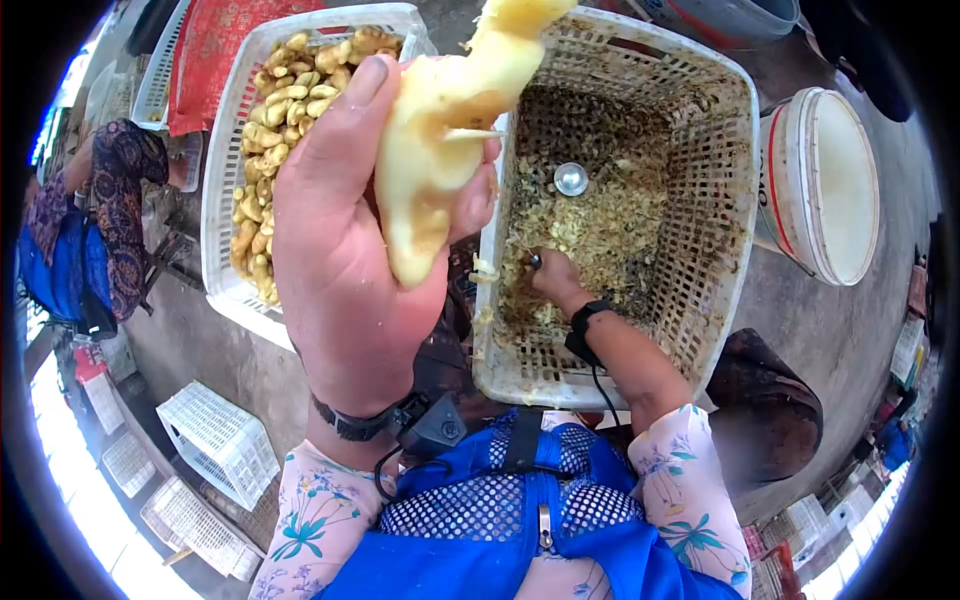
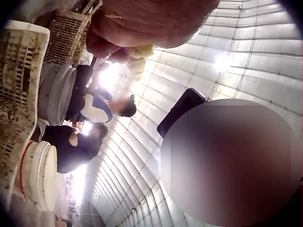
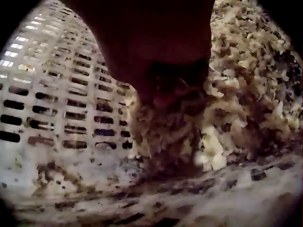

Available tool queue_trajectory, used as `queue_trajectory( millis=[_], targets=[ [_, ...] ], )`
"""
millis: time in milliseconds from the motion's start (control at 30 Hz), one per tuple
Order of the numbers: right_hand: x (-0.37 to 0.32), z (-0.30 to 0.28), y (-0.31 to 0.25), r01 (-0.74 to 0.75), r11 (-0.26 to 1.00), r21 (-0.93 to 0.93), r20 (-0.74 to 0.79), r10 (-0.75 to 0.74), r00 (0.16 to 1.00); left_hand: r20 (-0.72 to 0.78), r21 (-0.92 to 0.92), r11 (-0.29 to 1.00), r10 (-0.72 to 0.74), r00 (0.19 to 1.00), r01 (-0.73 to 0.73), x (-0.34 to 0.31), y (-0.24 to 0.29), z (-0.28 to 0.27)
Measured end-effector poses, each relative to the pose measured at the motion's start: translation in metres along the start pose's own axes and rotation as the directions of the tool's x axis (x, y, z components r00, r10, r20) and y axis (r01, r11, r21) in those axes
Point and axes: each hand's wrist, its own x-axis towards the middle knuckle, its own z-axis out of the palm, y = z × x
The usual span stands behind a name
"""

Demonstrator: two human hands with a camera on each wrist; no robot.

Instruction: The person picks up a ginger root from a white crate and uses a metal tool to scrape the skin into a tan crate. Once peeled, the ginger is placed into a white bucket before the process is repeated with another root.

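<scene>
My left hand [image 1: 345,230] holds a knobby piece of peeled ginger [image 1: 430,170] up close to the head camera, thumb along one side and fingertips on the other. Pale yellow flesh shows on it, with some brownish patches. In the left wrist view the ginger [image 2: 137,61] is mostly hidden behind the hand. Down inside the stained white basket [image 1: 735,130], my right hand [image 1: 560,278] grips a small dark tool [image 1: 536,261], its working end hidden. Damp peelings [image 1: 610,230] lie under and around that hand. A small round silvery object [image 1: 571,179] sits among them.
To the left stands a white crate [image 1: 222,200] full of ginger roots [image 1: 270,150]. A white bucket [image 1: 845,190] is right of the basket, and a red sack [image 1: 205,60] lies at the far left. Another person [image 1: 125,210] sits on the left. An overturned crate [image 1: 220,440] rests on the floor.
</scene>
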Motion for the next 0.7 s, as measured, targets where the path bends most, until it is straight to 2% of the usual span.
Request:
queue_trajectory(
  millis=[67, 167, 233, 300, 333, 367, 433, 467, 600, 700],
  targets=[
    [0.005, -0.002, 0.007, -0.051, 0.981, 0.186, 0.076, 0.037, 0.996, -0.016, 0.035, 0.999, -0.001, 1.000, 0.002, 0.001, -0.001, 0.003],
    [-0.020, -0.045, -0.012, -0.234, 0.781, 0.579, 0.260, 0.095, 0.961, 0.010, 0.006, 1.000, -0.007, 1.000, 0.007, 0.000, 0.001, -0.003],
    [-0.036, -0.080, -0.026, -0.233, 0.771, 0.593, 0.250, 0.099, 0.963, 0.017, 0.068, 0.997, 0.044, 0.999, -0.045, 0.000, -0.001, -0.007],
    [-0.043, -0.100, -0.021, -0.201, 0.772, 0.602, 0.173, 0.120, 0.978, 0.043, 0.027, 0.999, 0.036, 0.998, -0.037, 0.000, 0.002, -0.008],
    [-0.048, -0.108, -0.022, -0.198, 0.726, 0.659, 0.152, 0.129, 0.980, 0.066, -0.040, 0.999, 0.001, 0.998, 0.001, 0.000, 0.004, -0.008],
    [-0.048, -0.108, -0.024, -0.193, 0.756, 0.626, 0.154, 0.122, 0.980, 0.088, -0.103, 0.994, -0.033, 0.996, 0.042, 0.000, 0.006, -0.008],
    [-0.046, -0.101, -0.026, -0.190, 0.806, 0.561, 0.171, 0.111, 0.979, 0.082, -0.121, 0.992, -0.028, 0.996, 0.038, -0.005, 0.009, -0.010],
    [-0.044, -0.088, -0.024, -0.155, 0.794, 0.588, 0.172, 0.064, 0.983, 0.082, -0.115, 0.993, -0.020, 0.996, 0.030, -0.007, 0.010, -0.010],
    [-0.031, -0.066, -0.034, -0.353, 0.682, 0.640, 0.305, 0.197, 0.932, 0.069, -0.093, 0.996, 0.000, 0.998, 0.006, -0.005, 0.012, -0.012],
    [-0.007, -0.036, -0.011, -0.335, 0.696, 0.635, 0.290, 0.187, 0.938, 0.068, -0.049, 0.999, -0.019, 0.998, 0.022, -0.002, 0.013, -0.013]
  ],
)
